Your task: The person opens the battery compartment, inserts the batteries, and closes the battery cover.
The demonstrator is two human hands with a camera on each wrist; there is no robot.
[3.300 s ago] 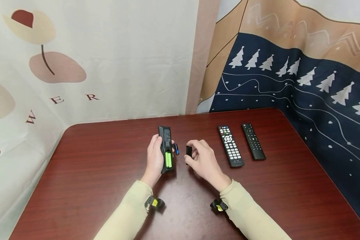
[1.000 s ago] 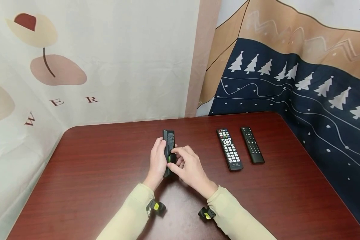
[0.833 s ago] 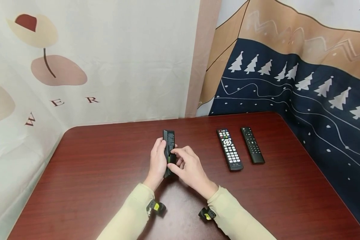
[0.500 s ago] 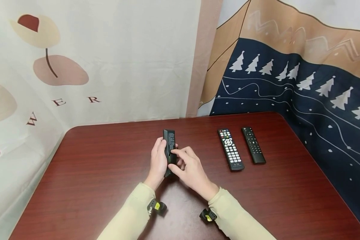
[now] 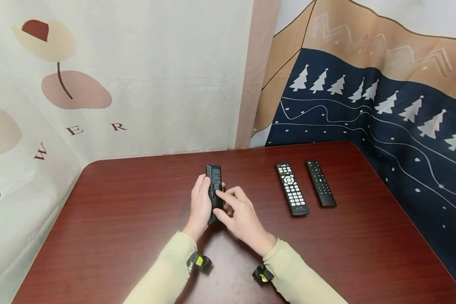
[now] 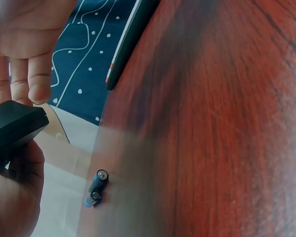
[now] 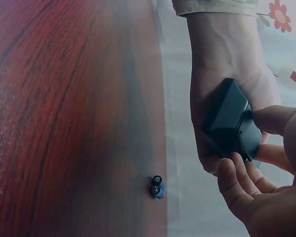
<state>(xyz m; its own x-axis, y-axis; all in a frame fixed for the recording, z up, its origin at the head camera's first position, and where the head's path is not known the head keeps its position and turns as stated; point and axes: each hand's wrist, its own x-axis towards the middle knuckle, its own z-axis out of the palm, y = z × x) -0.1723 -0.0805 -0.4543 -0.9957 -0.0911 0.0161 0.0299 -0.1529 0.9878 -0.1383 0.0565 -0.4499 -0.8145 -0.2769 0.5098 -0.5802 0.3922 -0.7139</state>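
Note:
In the head view, my left hand (image 5: 200, 204) grips a black remote control (image 5: 214, 175) with its printed back facing up, held above the table. Thumb and index finger of my right hand (image 5: 245, 217) pinch the black battery cover (image 5: 218, 203), which lies over the remote's battery compartment. No green of the batteries shows there; whether the cover is fully seated I cannot tell. The right wrist view shows the remote's dark end (image 7: 229, 116) between both hands. Two blue batteries (image 6: 97, 182) lie on the table beyond the hands, hidden in the head view.
Right of my hands lie a black remote with white buttons (image 5: 291, 190) and a slimmer black remote (image 5: 321, 183), both buttons up. The reddish-brown table (image 5: 137, 219) ends at a pale curtain (image 5: 175, 84) behind and a dark blue printed cloth (image 5: 395, 139) on the right.
My right hand has brought the battery cover leftward onto the remote and slid it over the green batteries, which have gone from sight. In the last half second the hands barely move.

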